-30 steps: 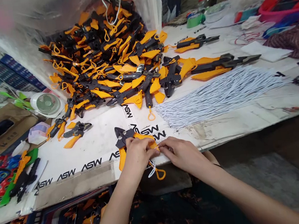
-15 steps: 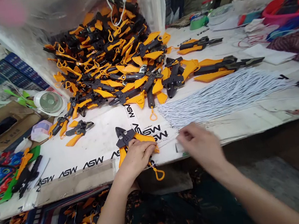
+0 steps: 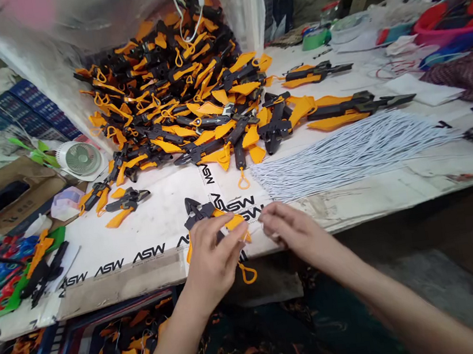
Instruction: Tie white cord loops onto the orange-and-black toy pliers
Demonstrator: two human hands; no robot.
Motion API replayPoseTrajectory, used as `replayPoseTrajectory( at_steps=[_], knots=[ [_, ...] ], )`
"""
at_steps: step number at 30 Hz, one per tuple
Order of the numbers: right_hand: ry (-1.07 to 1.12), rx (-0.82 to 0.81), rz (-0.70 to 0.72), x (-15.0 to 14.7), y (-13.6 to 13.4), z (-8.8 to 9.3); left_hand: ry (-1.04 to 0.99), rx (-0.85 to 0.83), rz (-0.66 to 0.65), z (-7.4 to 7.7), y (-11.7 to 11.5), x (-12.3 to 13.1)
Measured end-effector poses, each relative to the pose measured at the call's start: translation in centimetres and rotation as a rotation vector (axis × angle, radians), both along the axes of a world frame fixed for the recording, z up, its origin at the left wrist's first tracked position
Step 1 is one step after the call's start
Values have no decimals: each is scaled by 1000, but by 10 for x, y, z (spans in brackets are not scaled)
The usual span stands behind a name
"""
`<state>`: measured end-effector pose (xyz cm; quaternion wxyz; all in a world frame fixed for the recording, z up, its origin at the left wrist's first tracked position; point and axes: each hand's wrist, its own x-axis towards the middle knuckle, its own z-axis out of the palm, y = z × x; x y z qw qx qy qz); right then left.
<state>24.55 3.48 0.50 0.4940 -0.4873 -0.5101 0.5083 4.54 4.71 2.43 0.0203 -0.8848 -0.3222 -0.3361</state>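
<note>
A pair of orange-and-black hand cutters [image 3: 200, 211] lies near the table's front edge, its dark jaws pointing away from me. Over its orange handles is my left hand [image 3: 212, 255], with thumb and fingers apart; it partly covers the tool. An orange loop [image 3: 248, 273] hangs from the tool past the edge. Just to the right, my right hand [image 3: 291, 229] is closed, thumb and fingertips drawn together. Whatever is between those fingertips is too small to make out. A bundle of thin pale-blue strings [image 3: 347, 156] lies beyond my right hand.
A large heap of similar cutters [image 3: 174, 98] fills the back of the table. Single cutters [image 3: 126, 203] lie at left. A small fan [image 3: 81, 158] stands beside the heap. Crates [image 3: 129, 353] of orange and black parts sit below the table. At back right is a pink basin [image 3: 452, 29].
My left hand has loosened, its fingers rising and parting over the cutters. My right hand has moved left, closer to the tool. The cutters have hardly moved.
</note>
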Motion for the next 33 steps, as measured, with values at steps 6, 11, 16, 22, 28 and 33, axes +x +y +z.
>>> replayPoseTrajectory(
  at_steps=[6,11,16,22,28,33],
  knots=[
    [-377,16,-9,-37,-15,-18,202,121,9,5,-25,-4],
    [-127,-86,109,-44,-20,-22,119,140,134,-6,-32,-8],
    [-37,-179,113,-45,-23,-18,126,139,140,-13,-37,-11],
    [-42,-180,160,-53,-24,-18,69,143,153,-24,-45,-19],
    [-82,-234,194,-57,-25,-16,71,164,125,-26,-48,-26],
    [-141,-193,218,-54,-21,-14,63,86,106,-26,-45,-22]
  ],
)
